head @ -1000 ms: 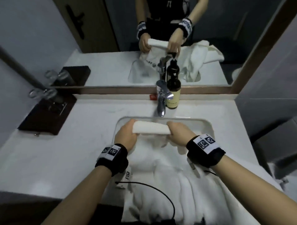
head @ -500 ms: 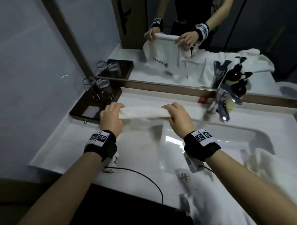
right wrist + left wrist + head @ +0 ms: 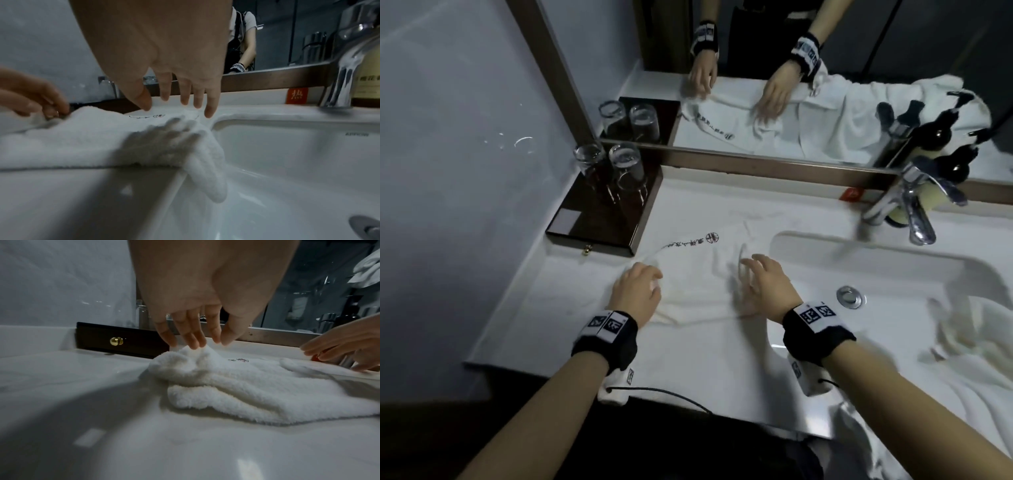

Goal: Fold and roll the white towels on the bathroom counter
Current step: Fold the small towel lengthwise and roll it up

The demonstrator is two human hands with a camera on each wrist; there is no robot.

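Note:
A white towel (image 3: 698, 274) with black embroidered lettering lies spread on the counter (image 3: 524, 325) left of the sink. Its right edge droops over the basin rim, as the towel (image 3: 86, 138) shows in the right wrist view. My left hand (image 3: 643, 284) has its fingertips (image 3: 194, 345) touching the bunched left corner of the towel (image 3: 236, 386), fingers fairly straight. My right hand (image 3: 756, 274) hovers just above the towel's right part, fingers spread and holding nothing; in the right wrist view this hand (image 3: 179, 105) throws its shadow on the cloth. More white towel (image 3: 962, 346) is heaped at the sink's right.
A dark wooden tray (image 3: 599, 219) with two glasses (image 3: 623, 164) stands at the counter's back left. The chrome faucet (image 3: 914, 205), dark pump bottles (image 3: 959, 168) and a red tag (image 3: 851, 194) line the mirror edge. The basin (image 3: 876, 267) with its drain (image 3: 849, 296) lies right of my hands.
The towel, held up stretched between both hands, now lies on the counter left of the sink. Both hands have let go of their grip; the right has lifted off with spread fingers.

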